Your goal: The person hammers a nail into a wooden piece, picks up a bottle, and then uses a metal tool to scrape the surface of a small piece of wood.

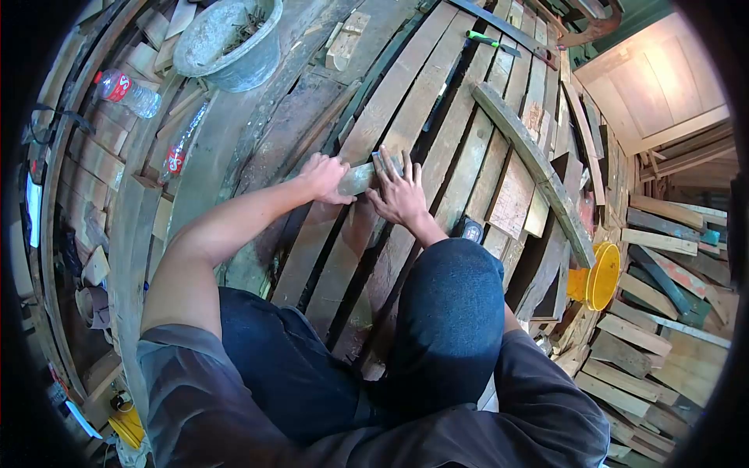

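Observation:
A short, pale grey flat piece [357,179] lies across the wooden slats in the middle. My left hand [324,179] has its fingers wrapped round the piece's left end. Over its right end my right hand [399,193] lies palm down, fingers stretched and apart. Something small and blue shows by the right fingertips, too hidden to name. Below the right wrist, beside my raised knee, sits a dark tape measure [468,229].
A grey bucket [242,66] and plastic bottles [129,93] are at the upper left. A curved beam [534,160], a green-handled tool [491,42] and a saw [507,30] lie right of centre. A yellow container [603,277] and stacked planks [640,324] stand farther right.

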Demonstrator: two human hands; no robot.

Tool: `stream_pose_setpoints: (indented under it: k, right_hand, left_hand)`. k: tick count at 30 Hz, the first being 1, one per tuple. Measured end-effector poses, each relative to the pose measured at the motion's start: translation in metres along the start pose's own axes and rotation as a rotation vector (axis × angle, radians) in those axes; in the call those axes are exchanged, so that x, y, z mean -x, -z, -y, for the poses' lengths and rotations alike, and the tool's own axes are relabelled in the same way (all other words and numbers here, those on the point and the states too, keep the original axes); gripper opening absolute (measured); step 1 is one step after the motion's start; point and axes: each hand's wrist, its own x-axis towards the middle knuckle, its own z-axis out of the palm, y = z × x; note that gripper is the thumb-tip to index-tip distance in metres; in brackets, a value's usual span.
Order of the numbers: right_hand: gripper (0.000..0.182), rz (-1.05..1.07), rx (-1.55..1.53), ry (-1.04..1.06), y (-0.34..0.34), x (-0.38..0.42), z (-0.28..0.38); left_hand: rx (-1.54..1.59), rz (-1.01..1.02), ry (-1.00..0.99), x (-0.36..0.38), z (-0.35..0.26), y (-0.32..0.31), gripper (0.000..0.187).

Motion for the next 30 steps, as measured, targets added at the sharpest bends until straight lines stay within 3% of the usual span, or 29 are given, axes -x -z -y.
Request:
stream_pose_setpoints:
  k: [3,11,15,19,27,30]
  right_hand:
    - [0.078,-0.091,-0.061,-0.017,-0.01,0.004,0.004]
    - [0.083,-0.028,-0.1,-0.043,-0.013,0.028,0.012]
    - [0.092,0.088,-0.06,0.002,0.01,0.033,0.008]
    - [0.105,0.022,0.043,0.095,0.002,0.028,0.0]
    - [0.125,0.169,0.019,0.211,0.019,0.028,-0.013]
    - [0.125,0.079,0.059,0.234,0.003,0.026,-0.017]
  left_hand:
    - [0.014,0.001,0.002,0.0,0.0,0.0,0.075]
    - [0.022,0.016,-0.002,0.0,0.0,0.002,0.078]
    - [0.017,0.003,-0.005,0.001,-0.001,0.003,0.079]
    - [0.019,0.038,0.003,0.001,-0.002,0.007,0.079]
    - [0.009,0.021,-0.017,0.0,0.001,0.004,0.078]
    - [0.013,0.034,-0.017,0.0,0.001,0.006,0.078]
